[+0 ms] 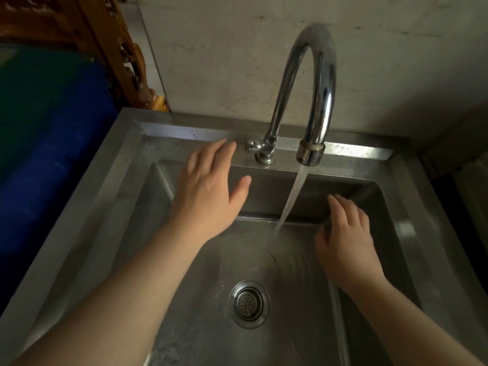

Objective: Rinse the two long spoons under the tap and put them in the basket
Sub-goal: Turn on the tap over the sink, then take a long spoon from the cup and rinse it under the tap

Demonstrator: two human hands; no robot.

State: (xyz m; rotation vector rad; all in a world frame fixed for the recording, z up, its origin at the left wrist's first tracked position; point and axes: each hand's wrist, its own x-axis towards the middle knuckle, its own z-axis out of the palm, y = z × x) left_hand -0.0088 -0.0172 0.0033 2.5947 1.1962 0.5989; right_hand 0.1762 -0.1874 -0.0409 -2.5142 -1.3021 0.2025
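Note:
My right hand (346, 244) is low in the steel sink (87, 207), palm down, just right of the running water (293, 196). Its fingers curl over long metal spoon handles (339, 326), which run from under the wrist toward the bottom edge. The spoons' far ends are a dark blur beyond the fingers. How many spoons it holds I cannot tell. My left hand (208, 191) hovers with fingers spread and nothing in it, close to the tap's small handle (252, 146). No basket is in view.
The curved chrome tap (314, 154) pours into the basin, with the round drain strainer (249, 303) near the middle. A blue and green bulky object (52, 154) and carved wooden furniture (126, 54) stand left of the sink. A pale wall is behind.

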